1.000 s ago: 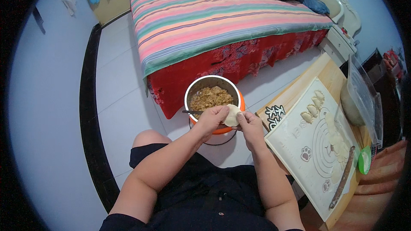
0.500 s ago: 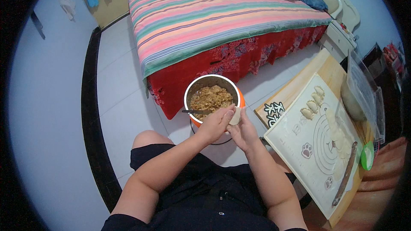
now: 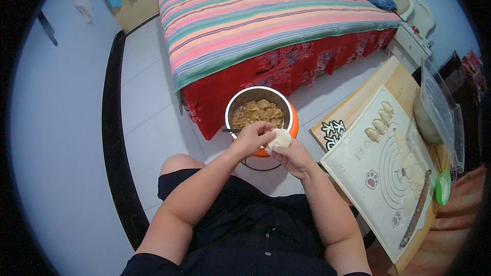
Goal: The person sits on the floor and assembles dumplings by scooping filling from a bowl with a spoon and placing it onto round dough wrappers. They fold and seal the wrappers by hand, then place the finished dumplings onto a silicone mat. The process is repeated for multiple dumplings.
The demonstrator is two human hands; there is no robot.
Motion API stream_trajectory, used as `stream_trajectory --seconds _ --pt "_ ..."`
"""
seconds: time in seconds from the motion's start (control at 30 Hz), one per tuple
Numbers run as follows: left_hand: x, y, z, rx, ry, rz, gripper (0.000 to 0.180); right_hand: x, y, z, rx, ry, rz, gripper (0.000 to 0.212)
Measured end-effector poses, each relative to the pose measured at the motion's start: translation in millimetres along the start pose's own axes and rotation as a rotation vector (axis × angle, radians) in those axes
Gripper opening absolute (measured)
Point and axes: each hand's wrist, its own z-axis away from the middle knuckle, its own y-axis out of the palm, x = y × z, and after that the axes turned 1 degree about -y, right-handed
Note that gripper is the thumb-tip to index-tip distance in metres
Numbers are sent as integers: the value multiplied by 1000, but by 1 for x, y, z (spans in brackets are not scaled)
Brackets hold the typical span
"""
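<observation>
Between my two hands is a round, pale dumpling wrapper, its flat face turned up. My left hand pinches its left edge with thumb and fingers. On the other side my right hand grips the lower right edge, its thumb on top. Just beyond them stands an orange pot with a white rim, holding brownish minced filling. A dark utensil handle sticks out over the pot's left rim and runs behind my left hand.
To the right, a white mat on a wooden table carries several shaped dumplings, flat wrappers and a dark rolling pin. Beside it are a green bowl and a clear plastic bin. A striped bed, where a person lies, stands ahead.
The wrapper has turned so that more of its round face shows. My hands have shifted around its edge, and the whole view has moved slightly.
</observation>
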Motion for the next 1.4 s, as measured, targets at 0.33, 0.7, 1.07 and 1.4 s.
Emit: stream_trajectory --seconds 0.33,0.7,1.07,1.4 --pt "31 -66 14 -308 -198 -1188 40 -7 -25 -9 -264 -5 -21 38" --pt "67 -37 -12 -494 257 -496 16 -18 -39 -9 -240 98 -134 35" --pt "26 -50 5 -461 221 -612 16 -31 -51 -15 -372 93 15 31" --pt "33 -48 4 -339 138 -583 20 -32 -51 -17 -427 98 -41 35"
